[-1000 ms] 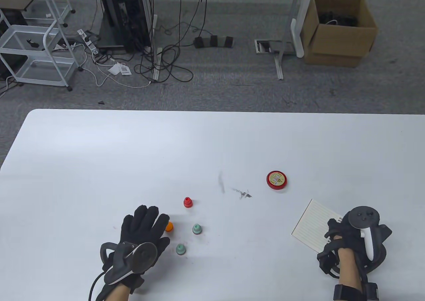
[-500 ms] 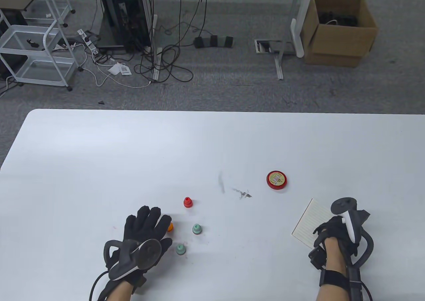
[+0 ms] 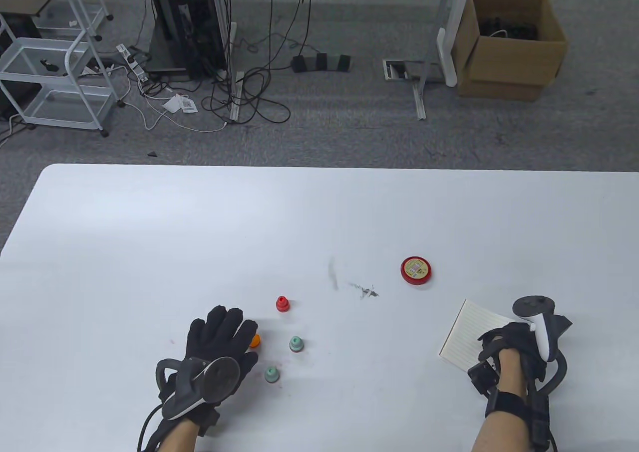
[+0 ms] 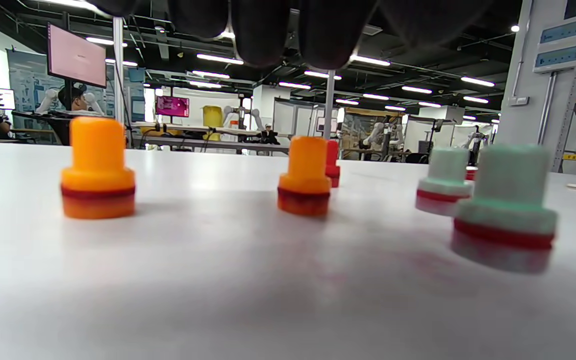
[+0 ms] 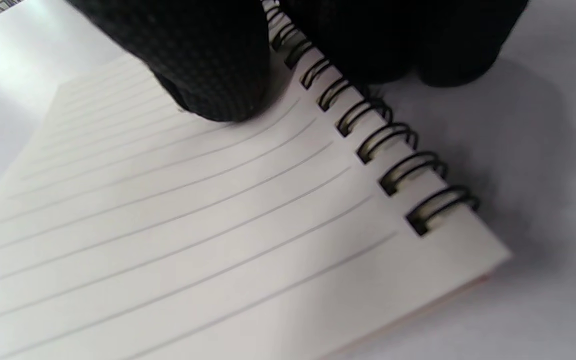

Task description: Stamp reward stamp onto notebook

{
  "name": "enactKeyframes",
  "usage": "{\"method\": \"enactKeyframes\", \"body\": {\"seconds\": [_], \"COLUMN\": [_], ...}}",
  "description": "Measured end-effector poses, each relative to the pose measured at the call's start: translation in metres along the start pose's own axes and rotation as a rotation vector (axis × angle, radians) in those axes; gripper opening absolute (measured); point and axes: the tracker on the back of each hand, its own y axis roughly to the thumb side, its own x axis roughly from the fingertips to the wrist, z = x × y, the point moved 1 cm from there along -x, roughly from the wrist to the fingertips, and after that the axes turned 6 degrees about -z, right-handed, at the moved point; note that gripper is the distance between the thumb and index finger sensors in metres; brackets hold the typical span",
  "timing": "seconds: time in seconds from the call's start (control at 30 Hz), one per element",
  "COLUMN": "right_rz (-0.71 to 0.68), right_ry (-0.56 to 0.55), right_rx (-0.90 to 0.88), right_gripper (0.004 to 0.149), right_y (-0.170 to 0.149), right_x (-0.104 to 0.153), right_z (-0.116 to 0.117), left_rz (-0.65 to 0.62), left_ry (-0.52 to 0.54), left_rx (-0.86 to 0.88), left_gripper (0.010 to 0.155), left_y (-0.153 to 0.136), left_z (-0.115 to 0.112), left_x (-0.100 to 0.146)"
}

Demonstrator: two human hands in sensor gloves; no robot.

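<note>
Your hands rest low on the counter (image 3: 150, 222), one by the stamps, one on the notebook.

Nearest you, your left hand (image 3: 217, 344) lies flat at 7 o'clock, fingers spread and grasping nothing, its fingertips over an orange stamp (image 3: 254, 341). Your right hand (image 3: 509, 344) at 5 o'clock presses a finger (image 5: 208, 65) on the open lined page of the spiral notebook (image 3: 467, 335), beside the wire binding. Just right of your left hand stand two green stamps (image 3: 271, 374) and (image 3: 296, 343); farther out, a red stamp (image 3: 282, 304). Beyond the notebook, toward 2 o'clock, sits a round red ink pad (image 3: 416, 270).
</note>
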Motion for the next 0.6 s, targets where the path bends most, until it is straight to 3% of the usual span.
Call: {"method": "enactKeyframes", "body": {"seconds": [0.27,0.6], "right_rz": [-0.091,-0.251], "right_ry": [-0.059,-0.247], "right_rx": [-0.025,0.064], "right_gripper": [0.061,0.056], "right_y": [-0.008,-0.006], "right_x": [0.002,0.021], "right_z": [-0.001,0.003], "left_rz": [-0.021,-0.05], "left_ry": [-0.026,-0.024], "left_rx": [0.0,-0.014], "left_gripper": [0.063,0.062], "left_y": [0.004,0.007], "left_z": [-0.004,-0.006], "left_x": [-0.001,0.0]}}
